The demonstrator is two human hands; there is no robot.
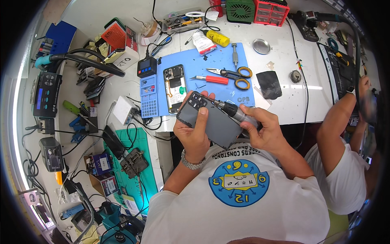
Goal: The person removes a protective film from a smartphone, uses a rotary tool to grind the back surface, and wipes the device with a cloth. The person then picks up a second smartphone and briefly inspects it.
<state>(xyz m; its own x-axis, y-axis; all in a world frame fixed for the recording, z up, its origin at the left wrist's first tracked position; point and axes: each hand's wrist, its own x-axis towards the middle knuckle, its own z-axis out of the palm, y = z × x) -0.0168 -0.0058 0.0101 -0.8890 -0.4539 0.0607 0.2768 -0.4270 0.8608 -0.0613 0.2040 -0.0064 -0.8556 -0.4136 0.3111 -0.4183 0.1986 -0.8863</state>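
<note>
My left hand [191, 140] is closed round a dark grey phone back [217, 128], its thumb on the flat face below the camera rings. Whether this is a whole phone or only its cover, I cannot tell. In my right hand [266, 129] is a silver and black rotary tool [232, 110], its tip by the phone back's upper edge near the cameras. Just beyond lies an opened phone [175, 87] with its inner parts showing, on a blue work mat [239, 53]. A red-handled craft knife [216, 79] and scissors [243, 83] lie on the mat too.
A blue parts tray [149, 95] edges the mat's left side. A black square sheet [269, 85] and a round metal lid [261, 46] lie to the right. Another person's arm [340, 103] reaches in at the far right. Cables and tools crowd the left side around a green mat [148, 179].
</note>
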